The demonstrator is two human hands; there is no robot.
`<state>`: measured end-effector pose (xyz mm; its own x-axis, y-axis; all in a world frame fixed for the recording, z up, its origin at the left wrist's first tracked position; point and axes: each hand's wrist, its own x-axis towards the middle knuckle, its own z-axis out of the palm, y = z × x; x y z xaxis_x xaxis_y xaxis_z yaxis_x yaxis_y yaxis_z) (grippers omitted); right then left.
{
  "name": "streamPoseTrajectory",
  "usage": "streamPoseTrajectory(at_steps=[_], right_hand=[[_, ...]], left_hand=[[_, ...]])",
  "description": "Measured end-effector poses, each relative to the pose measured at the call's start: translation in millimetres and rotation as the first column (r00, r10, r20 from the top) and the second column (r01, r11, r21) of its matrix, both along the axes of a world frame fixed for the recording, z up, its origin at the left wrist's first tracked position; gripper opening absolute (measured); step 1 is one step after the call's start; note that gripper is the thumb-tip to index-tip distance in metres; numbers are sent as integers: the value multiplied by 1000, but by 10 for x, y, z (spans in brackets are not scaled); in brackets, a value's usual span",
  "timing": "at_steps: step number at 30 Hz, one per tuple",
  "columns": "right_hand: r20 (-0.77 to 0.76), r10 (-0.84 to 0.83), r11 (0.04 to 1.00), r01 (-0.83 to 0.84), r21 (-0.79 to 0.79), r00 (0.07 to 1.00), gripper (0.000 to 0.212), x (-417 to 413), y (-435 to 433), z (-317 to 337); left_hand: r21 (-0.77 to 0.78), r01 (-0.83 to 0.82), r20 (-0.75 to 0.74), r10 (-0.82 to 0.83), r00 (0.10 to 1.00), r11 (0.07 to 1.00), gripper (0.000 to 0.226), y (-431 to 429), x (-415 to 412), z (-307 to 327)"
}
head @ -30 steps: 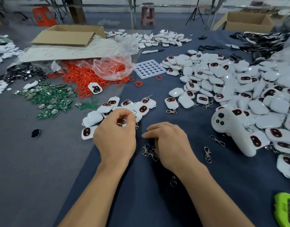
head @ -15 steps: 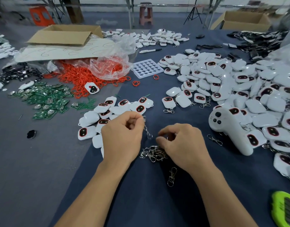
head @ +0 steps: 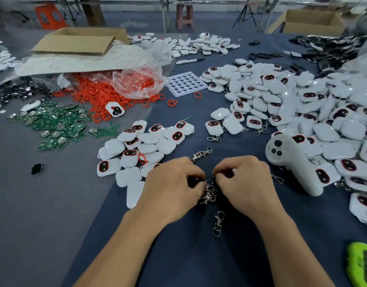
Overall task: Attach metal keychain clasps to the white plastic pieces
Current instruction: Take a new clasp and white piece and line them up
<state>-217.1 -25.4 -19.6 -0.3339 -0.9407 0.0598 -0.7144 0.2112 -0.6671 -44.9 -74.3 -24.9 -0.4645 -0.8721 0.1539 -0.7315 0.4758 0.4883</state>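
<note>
Across the counter (head: 43,214), white plastic pieces (head: 166,146) are heaped, with a white controller (head: 292,162) at right. Shiny tangled clasps (head: 209,192) are pinched between the curled left hand (head: 172,183) and right hand (head: 244,183), near centre.

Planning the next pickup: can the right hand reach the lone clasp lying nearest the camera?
Probably yes: the lone clasp lies uncovered on the blue cloth close beside the right hand, nothing between them.
</note>
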Motion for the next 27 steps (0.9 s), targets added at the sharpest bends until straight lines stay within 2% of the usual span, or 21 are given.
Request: streamPoseTrajectory(at_steps=[3, 7, 9, 11, 14, 19, 23, 27], right_hand=[[72, 38, 999, -36, -26, 997, 31, 25, 15, 17], [324, -58, 967, 133, -216, 944, 28, 108, -7, 8], [369, -82, 954, 180, -241, 926, 24, 146, -24, 5], [387, -73, 956, 175, -236, 919, 23, 171, -27, 7], [392, -22, 971, 113, -212, 920, 22, 221, -3, 24], [266, 22, 985, 24, -169, 964, 30, 247, 4, 18], [205, 91, 989, -65, -131, 975, 30, 228, 9, 29], [143, 180, 984, -175, -45, 973, 19, 197, 7, 33]], left_hand=[[133, 86, -61, -78, 995, 987, 8, -31, 37, 60], [191, 186, -100, -170, 980, 964, 11, 5, 72, 99], [150, 164, -134, -144, 980, 975, 11, 46, 55, 106], [167, 87, -231, -47, 972, 982, 12, 52, 33, 106], [232, -16, -384, 107, 917, 973, 25, -12, 39, 84], [290, -32, -444, 164, 881, 957, 40, -58, 55, 43], [319, 23, -546, 164, 822, 948, 42, -63, 51, 53], [327, 62, -648, 176, 741, 943, 29, -79, 80, 89]])
